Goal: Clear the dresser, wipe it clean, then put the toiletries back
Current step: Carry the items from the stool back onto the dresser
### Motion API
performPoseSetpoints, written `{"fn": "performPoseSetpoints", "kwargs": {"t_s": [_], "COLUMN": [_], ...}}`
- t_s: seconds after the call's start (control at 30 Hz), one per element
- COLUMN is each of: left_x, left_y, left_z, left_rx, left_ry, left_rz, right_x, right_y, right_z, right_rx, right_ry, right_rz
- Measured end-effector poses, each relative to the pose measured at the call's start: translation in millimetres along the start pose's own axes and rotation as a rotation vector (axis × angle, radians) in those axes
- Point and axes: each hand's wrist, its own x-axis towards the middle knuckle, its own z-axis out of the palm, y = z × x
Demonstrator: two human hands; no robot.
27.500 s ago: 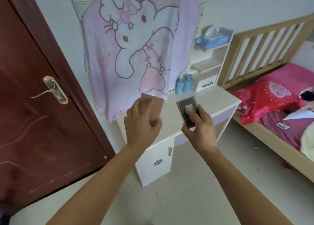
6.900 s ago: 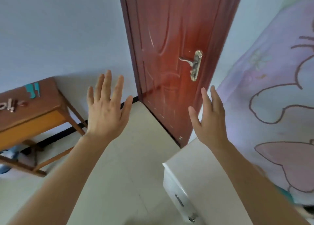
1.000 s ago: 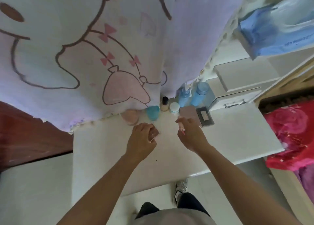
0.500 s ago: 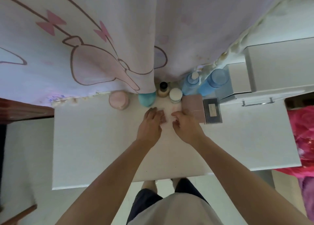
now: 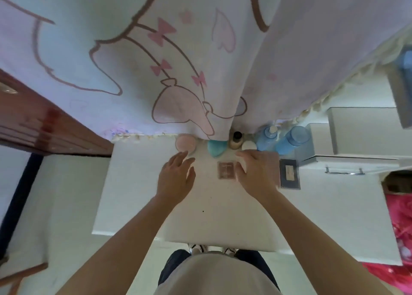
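Near the back of the white dresser top (image 5: pixel 223 216), a small brown square case (image 5: pixel 226 170) lies flat between my hands. My left hand (image 5: pixel 176 176) hovers just left of it, fingers straight and holding nothing. My right hand (image 5: pixel 256 172) lies spread to the case's right, thumb beside its edge, and hides whatever is under it. Along the back stand a pink round jar (image 5: pixel 185 142), a teal container (image 5: pixel 216 148), a small black-capped bottle (image 5: pixel 236 139), a white-lidded jar (image 5: pixel 249 145) and two blue bottles (image 5: pixel 267 137). A dark compact (image 5: pixel 289 177) lies right of my right hand.
A pale cartoon-printed blanket (image 5: pixel 156 71) hangs over the dresser's back, its hem touching the toiletries. A white drawer and shelf unit (image 5: pixel 356 138) stands at the right end. A red-brown door (image 5: pixel 33 125) is on the left, and red bedding (image 5: pixel 401 227) on the right.
The small brown case my left hand held a second ago now lies on the dresser. My left hand has drawn away to the left and my right hand has shifted right.
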Motion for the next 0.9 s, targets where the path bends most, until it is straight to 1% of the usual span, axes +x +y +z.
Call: {"fn": "performPoseSetpoints", "kwargs": {"t_s": [0.1, 0.2, 0.37, 0.43, 0.53, 0.67, 0.77, 0.9], "left_x": [-26, -74, -188, -238, -331, -457, -552, -661], "left_y": [-24, -54, -103, -120, -151, -190, -219, -254], "left_z": [-37, -80, -170, -206, -256, -299, -324, -352], "left_rx": [0.033, 0.127, 0.290, 0.354, 0.416, 0.400, 0.439, 0.469], "left_ry": [0.209, 0.378, 0.441, 0.509, 0.621, 0.715, 0.743, 0.828], "left_rz": [-0.114, -0.263, -0.623, -0.701, -0.832, -0.993, -1.083, -1.212], "right_x": [19, 25, -4, -27, -77, -154, -219, -313], "right_y": [-45, -111, -243, -298, -386, -488, -559, -648], "right_z": [15, 41, 73, 79, 98, 137, 174, 225], "right_rx": [0.060, 0.077, 0.154, 0.193, 0.210, 0.118, 0.083, 0.082], "right_ry": [0.006, -0.044, -0.059, -0.038, 0.016, 0.015, 0.021, -0.054], "right_rz": [-0.141, -0.389, -0.768, -0.901, -1.134, -1.346, -1.416, -1.512]}}
